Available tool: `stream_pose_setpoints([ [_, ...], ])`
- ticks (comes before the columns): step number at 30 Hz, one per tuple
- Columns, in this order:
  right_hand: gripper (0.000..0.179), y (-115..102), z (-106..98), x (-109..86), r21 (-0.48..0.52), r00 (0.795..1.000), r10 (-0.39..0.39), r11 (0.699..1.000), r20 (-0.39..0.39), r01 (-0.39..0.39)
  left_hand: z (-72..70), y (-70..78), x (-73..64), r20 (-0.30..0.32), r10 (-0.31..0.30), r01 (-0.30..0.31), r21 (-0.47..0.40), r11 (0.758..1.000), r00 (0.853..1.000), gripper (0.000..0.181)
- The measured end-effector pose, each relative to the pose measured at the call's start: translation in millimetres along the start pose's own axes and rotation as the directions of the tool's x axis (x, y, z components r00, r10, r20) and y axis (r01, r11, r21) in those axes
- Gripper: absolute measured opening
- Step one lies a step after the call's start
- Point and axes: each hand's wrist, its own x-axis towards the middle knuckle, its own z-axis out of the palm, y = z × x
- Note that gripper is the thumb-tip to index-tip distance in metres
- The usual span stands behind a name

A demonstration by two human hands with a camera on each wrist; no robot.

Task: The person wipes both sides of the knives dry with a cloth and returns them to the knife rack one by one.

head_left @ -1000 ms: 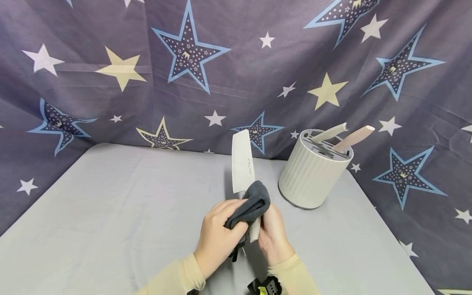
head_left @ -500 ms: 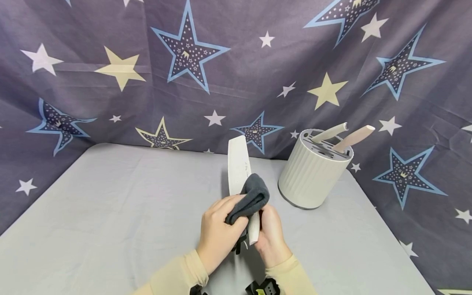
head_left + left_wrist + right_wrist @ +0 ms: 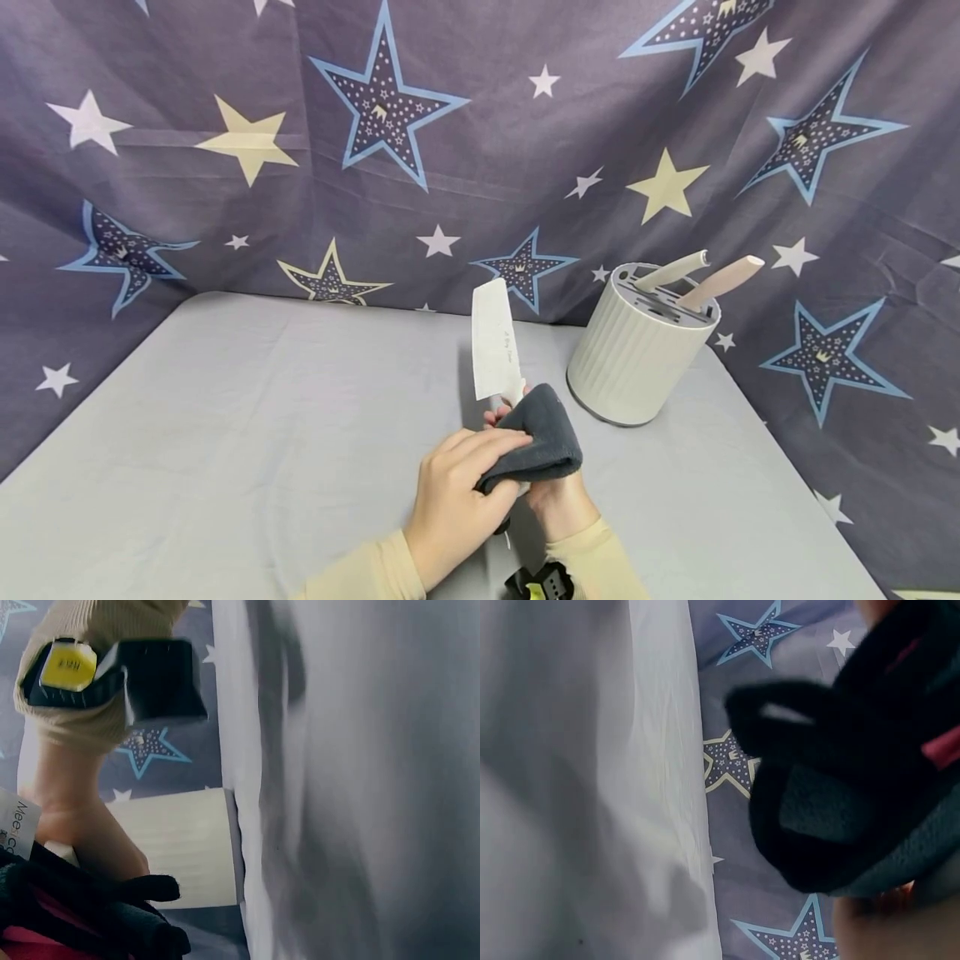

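Observation:
A white-bladed cleaver (image 3: 495,342) points away from me, tilted up above the table. My right hand (image 3: 564,504) holds it from below by the pale handle, and its fingertips show just under the base of the blade. My left hand (image 3: 459,496) pinches a folded dark grey cloth (image 3: 546,437) laid over the handle, thumb below and fingers on top. The cloth hides most of the handle and much of the right hand. In the left wrist view, the cloth (image 3: 142,919) has dark loops and a red patch. The right wrist view shows the dark cloth (image 3: 832,802) up close.
A ribbed cream knife block (image 3: 637,358) stands at the right on the grey-covered table (image 3: 225,433). A cream handle (image 3: 671,271) and a pinkish handle (image 3: 720,282) stick out of its top. A star-patterned curtain (image 3: 487,192) hangs behind the table.
The cloth has slid right and down with my left hand and now spreads over the handle. Right fingertips have come into view by the blade's base. The knife block has not moved.

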Motion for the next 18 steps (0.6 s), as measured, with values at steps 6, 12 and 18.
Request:
stream_pose_setpoints([
  [6,0.052,-18.6,12.5,-7.9,-0.065,0.997,0.041,0.997,0.063,-0.037,0.8,7.1,-6.7,0.02,0.02,-0.019,-0.039,0.999,1.0,0.045],
  [12,0.036,-20.8,14.5,-10.1,-0.051,1.0,-0.012,0.999,-0.003,0.011,0.7,13.3,-14.9,0.051,0.006,-0.002,-0.085,0.996,0.999,0.047],
  [18,0.03,-20.9,13.4,-14.2,-0.059,0.997,-0.061,0.997,-0.05,0.058,-0.1,15.0,-19.0,0.047,0.041,-0.035,-0.122,0.992,0.998,0.052],
])
